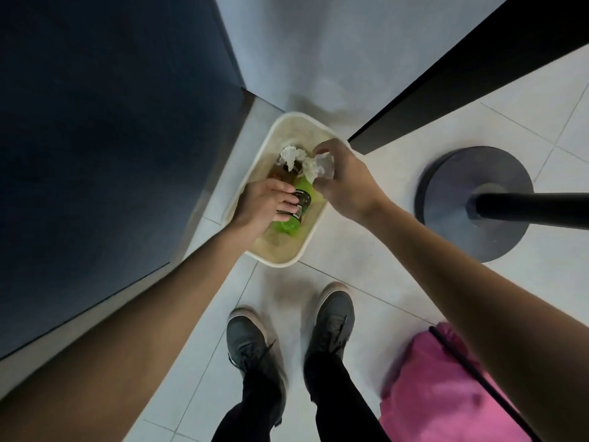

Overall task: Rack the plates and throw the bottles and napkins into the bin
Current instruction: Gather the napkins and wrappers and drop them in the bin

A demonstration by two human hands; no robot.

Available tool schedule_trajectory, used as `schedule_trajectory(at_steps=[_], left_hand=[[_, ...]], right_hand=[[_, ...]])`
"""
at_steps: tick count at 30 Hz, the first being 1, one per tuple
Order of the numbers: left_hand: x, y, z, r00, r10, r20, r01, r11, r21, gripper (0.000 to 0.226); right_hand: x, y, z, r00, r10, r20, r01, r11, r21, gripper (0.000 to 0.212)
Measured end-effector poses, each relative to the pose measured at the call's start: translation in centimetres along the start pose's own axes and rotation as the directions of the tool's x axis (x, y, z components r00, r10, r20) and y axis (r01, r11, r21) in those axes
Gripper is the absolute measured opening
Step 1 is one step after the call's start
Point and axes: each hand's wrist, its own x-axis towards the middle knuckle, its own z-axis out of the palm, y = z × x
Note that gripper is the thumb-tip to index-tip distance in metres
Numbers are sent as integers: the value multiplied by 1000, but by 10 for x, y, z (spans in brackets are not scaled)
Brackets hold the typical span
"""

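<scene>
**You:** What are my fingers doing?
**Guide:** Your right hand [345, 178] curls its fingers round a crumpled napkin [322, 167]. Your left hand [264, 202] lays its fingers across a green bottle [298, 212]; whether they clasp it is unclear.
**You:** Where is that?
**Guide:** At the centre of the frame, over the cream bin [277, 264], seemingly so both drop inside. A second napkin [291, 155] and a brown bottle [282, 174] already lie in it. Your grey shoes [248, 339] stand below.
</scene>
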Motion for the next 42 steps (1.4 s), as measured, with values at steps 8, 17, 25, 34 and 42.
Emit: schedule_trajectory(at_steps=[8, 17, 25, 34, 42], left_hand=[[-47, -5, -10, 990, 84, -118, -106, 975, -197, 23], [-87, -2, -22, 989, 66, -130, -80, 991, -105, 20], [-171, 43, -28, 979, 39, -201, -49, 998, -43, 18], [-336, 125, -19, 934, 236, -267, -234, 971, 41, 26], [-475, 188, -41, 815, 364, -451, -372, 925, 75, 37]], right_hand=[[48, 4, 41, 991, 111, 74, -96, 978, -184, 60], [-14, -23, 23, 989, 130, 65, -125, 989, -73, 58], [-112, -82, -25, 992, 66, 111, -63, 997, -35, 33], [-224, -192, -102, 961, -244, 127, 246, 969, 1, 29], [-313, -286, -160, 901, -404, 156, 408, 913, 11, 33]])
